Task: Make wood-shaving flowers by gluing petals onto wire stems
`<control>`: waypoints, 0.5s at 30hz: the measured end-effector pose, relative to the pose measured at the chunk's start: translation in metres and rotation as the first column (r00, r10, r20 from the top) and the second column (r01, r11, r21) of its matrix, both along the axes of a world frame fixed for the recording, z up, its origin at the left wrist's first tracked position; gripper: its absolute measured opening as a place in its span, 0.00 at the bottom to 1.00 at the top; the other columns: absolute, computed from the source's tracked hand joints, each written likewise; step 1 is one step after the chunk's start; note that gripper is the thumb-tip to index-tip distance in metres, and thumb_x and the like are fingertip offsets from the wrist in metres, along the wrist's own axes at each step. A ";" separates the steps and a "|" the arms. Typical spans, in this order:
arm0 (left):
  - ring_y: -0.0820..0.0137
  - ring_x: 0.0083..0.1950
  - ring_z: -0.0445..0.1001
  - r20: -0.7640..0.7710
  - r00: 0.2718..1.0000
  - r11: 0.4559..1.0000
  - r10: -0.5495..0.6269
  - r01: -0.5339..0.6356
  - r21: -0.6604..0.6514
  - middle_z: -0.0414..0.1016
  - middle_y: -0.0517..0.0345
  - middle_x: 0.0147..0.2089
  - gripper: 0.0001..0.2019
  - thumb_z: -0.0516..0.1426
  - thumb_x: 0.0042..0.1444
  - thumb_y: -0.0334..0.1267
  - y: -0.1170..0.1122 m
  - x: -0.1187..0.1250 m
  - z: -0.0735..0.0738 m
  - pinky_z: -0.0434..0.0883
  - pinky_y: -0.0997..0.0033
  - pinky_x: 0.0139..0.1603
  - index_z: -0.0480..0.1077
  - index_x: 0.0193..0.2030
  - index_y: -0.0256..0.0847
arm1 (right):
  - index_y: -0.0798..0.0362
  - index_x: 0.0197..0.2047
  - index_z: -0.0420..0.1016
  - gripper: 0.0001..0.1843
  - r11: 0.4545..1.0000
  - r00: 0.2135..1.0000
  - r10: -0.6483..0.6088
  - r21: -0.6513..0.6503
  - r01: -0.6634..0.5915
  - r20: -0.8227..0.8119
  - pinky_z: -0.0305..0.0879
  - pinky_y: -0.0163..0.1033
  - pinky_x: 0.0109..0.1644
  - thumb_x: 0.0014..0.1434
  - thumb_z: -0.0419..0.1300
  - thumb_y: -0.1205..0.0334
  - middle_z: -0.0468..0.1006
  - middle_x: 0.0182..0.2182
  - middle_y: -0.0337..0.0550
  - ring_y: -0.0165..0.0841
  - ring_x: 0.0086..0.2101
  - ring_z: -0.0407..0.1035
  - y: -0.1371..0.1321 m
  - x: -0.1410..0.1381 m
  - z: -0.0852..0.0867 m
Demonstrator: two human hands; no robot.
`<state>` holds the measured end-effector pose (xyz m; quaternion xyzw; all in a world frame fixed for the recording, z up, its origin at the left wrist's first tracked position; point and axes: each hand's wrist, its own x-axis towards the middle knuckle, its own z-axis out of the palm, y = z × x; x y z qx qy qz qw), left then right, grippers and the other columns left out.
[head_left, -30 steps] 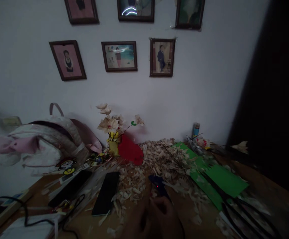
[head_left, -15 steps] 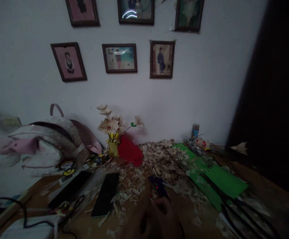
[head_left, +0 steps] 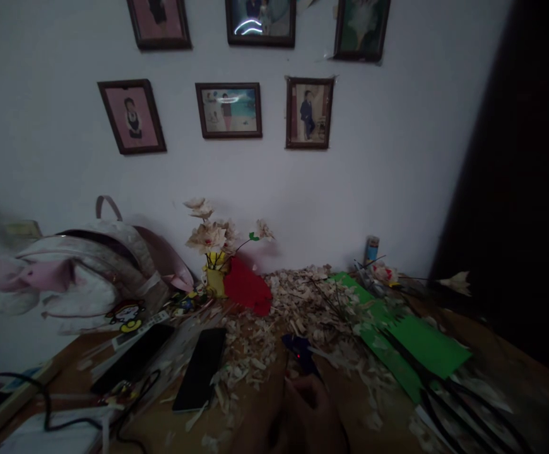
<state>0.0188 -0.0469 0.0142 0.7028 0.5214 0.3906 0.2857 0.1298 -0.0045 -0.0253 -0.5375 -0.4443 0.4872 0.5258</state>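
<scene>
Both hands are close together at the bottom middle, in deep shadow. My right hand (head_left: pixel 316 407) is closed in a pinch, thumb and forefinger meeting at a small pale tip too dark to name. Right beside it, my left hand (head_left: pixel 262 419) has its fingers curled in towards the same spot; what it holds is hidden. Just beyond the fingertips lies a dark blue glue gun (head_left: pixel 301 353) with a small red light lit. Curled pale shavings (head_left: pixel 250 343) are scattered around it and piled up behind.
On the left lie a black phone (head_left: pixel 201 369), a long dark case (head_left: pixel 135 359), cables and a pale backpack (head_left: pixel 94 277). Pale flowers (head_left: pixel 208 236) stand in a yellow vase (head_left: pixel 215 282) beside red paper (head_left: pixel 248 287). Large black scissors (head_left: pixel 426 376) rest over green paper (head_left: pixel 430 343) on the right.
The hands stay in nearly the same place, with only a slight shift of the fingers. The view has moved very slightly; the things on the table lie as before.
</scene>
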 end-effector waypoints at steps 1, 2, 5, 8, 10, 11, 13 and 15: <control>0.67 0.45 0.70 -0.002 1.000 1.000 0.000 0.000 0.000 0.68 0.53 0.51 0.12 0.51 0.57 0.39 0.000 0.000 0.000 0.70 0.60 0.44 0.66 0.48 0.42 | 0.51 0.21 0.65 0.15 1.000 1.000 -0.013 -0.005 0.013 0.022 0.62 0.33 0.28 0.43 0.58 0.47 0.72 0.19 0.37 0.32 0.24 0.67 0.000 0.000 0.000; 0.67 0.45 0.70 -0.005 1.000 1.000 -0.001 0.001 0.000 0.68 0.53 0.51 0.12 0.51 0.57 0.39 0.000 0.000 0.000 0.70 0.60 0.44 0.65 0.48 0.42 | 0.51 0.21 0.66 0.15 0.999 0.999 -0.029 -0.013 0.029 0.044 0.62 0.33 0.28 0.43 0.58 0.47 0.72 0.19 0.36 0.32 0.24 0.66 0.000 -0.001 0.001; 0.67 0.45 0.70 -0.016 1.000 1.000 -0.010 0.010 0.003 0.68 0.53 0.51 0.12 0.51 0.57 0.39 0.001 0.000 0.000 0.70 0.60 0.44 0.65 0.48 0.42 | 0.51 0.21 0.67 0.15 0.998 0.998 -0.053 -0.020 0.054 0.038 0.61 0.33 0.28 0.43 0.58 0.47 0.72 0.18 0.35 0.31 0.23 0.66 -0.001 -0.001 0.003; 0.67 0.45 0.70 -0.029 0.999 1.000 -0.022 0.022 0.007 0.68 0.53 0.51 0.12 0.51 0.58 0.39 0.001 -0.001 -0.001 0.70 0.60 0.44 0.65 0.48 0.42 | 0.51 0.21 0.66 0.16 0.999 0.999 -0.037 -0.011 0.037 -0.018 0.61 0.32 0.27 0.42 0.59 0.47 0.71 0.17 0.35 0.31 0.23 0.66 -0.001 0.001 0.004; 0.67 0.45 0.70 -0.036 0.999 1.000 -0.027 0.028 0.011 0.68 0.53 0.51 0.12 0.51 0.58 0.39 0.001 -0.001 -0.002 0.70 0.60 0.44 0.65 0.48 0.42 | 0.51 0.22 0.65 0.16 0.999 0.998 0.004 -0.038 -0.007 -0.062 0.61 0.32 0.27 0.41 0.60 0.47 0.72 0.18 0.34 0.31 0.23 0.66 0.000 0.002 0.002; 0.67 0.45 0.70 -0.039 0.999 0.999 -0.029 0.029 0.013 0.68 0.53 0.51 0.12 0.51 0.57 0.39 0.001 -0.001 -0.003 0.70 0.60 0.44 0.65 0.48 0.42 | 0.50 0.23 0.65 0.15 0.999 0.996 0.022 -0.045 -0.026 -0.086 0.61 0.32 0.27 0.42 0.60 0.47 0.72 0.19 0.35 0.32 0.24 0.67 0.001 0.002 0.001; 0.67 0.45 0.70 -0.045 0.999 0.999 -0.029 0.030 0.019 0.68 0.53 0.51 0.12 0.51 0.58 0.39 0.002 -0.001 -0.004 0.70 0.60 0.44 0.65 0.48 0.42 | 0.50 0.25 0.66 0.15 0.999 0.992 0.047 -0.021 -0.050 -0.119 0.63 0.33 0.29 0.42 0.60 0.48 0.74 0.22 0.36 0.32 0.27 0.69 0.003 0.002 -0.002; 0.68 0.45 0.70 -0.050 0.998 0.999 -0.028 0.029 0.025 0.68 0.53 0.51 0.12 0.51 0.58 0.39 0.002 -0.002 -0.005 0.70 0.60 0.45 0.65 0.48 0.43 | 0.50 0.26 0.66 0.15 0.998 0.991 0.050 0.032 -0.047 -0.126 0.64 0.33 0.31 0.42 0.60 0.49 0.75 0.24 0.37 0.33 0.28 0.69 0.003 0.001 -0.004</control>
